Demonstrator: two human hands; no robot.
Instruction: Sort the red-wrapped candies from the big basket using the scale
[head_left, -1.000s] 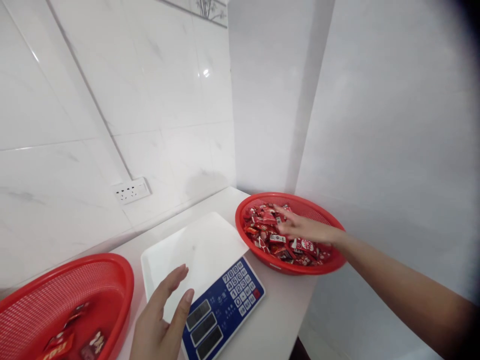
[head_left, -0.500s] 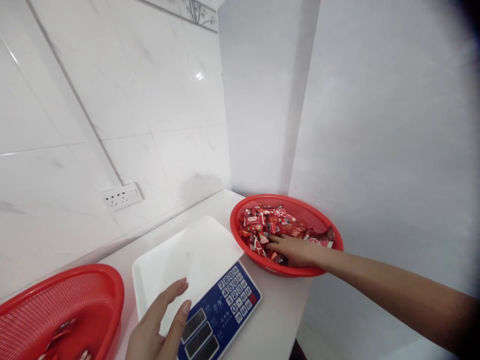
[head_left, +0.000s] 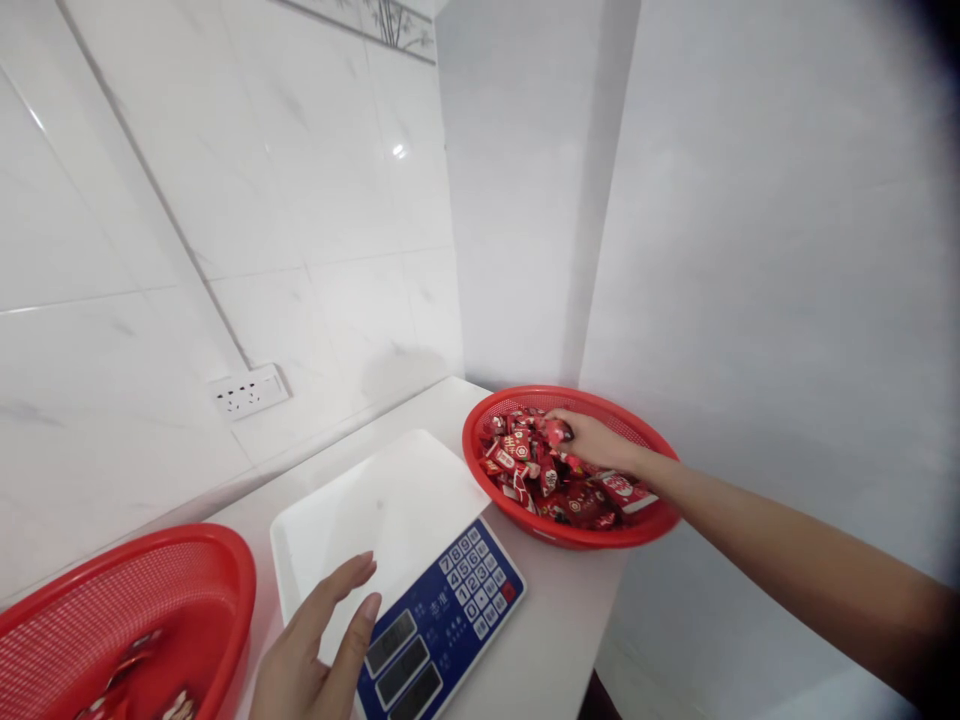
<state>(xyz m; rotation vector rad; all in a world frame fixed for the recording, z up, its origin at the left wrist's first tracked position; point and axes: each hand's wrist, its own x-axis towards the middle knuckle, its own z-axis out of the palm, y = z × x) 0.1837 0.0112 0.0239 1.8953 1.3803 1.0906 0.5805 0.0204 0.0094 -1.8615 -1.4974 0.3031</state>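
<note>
My right hand is inside the far red plastic basket, its fingers closed around a red wrapped candy. Beneath it lies a heap of red-wrapped candies, some with white printing. My left hand hovers over the near edge of a white and blue digital scale, thumb and index finger apart and nothing between them. No item lies on the visible part of the scale's white pan. The left hand covers part of the pan and is beside the dark display windows.
A second red basket, cut off at the lower left, holds a few wrapped candies. Everything stands on a white table in a corner. A wall socket is on the tiled wall, and a grey panel rises at the right.
My right hand has lifted out of the candy heap and shifted toward the back of the basket, now with a red candy in its fingers. The left hand has hardly moved.
</note>
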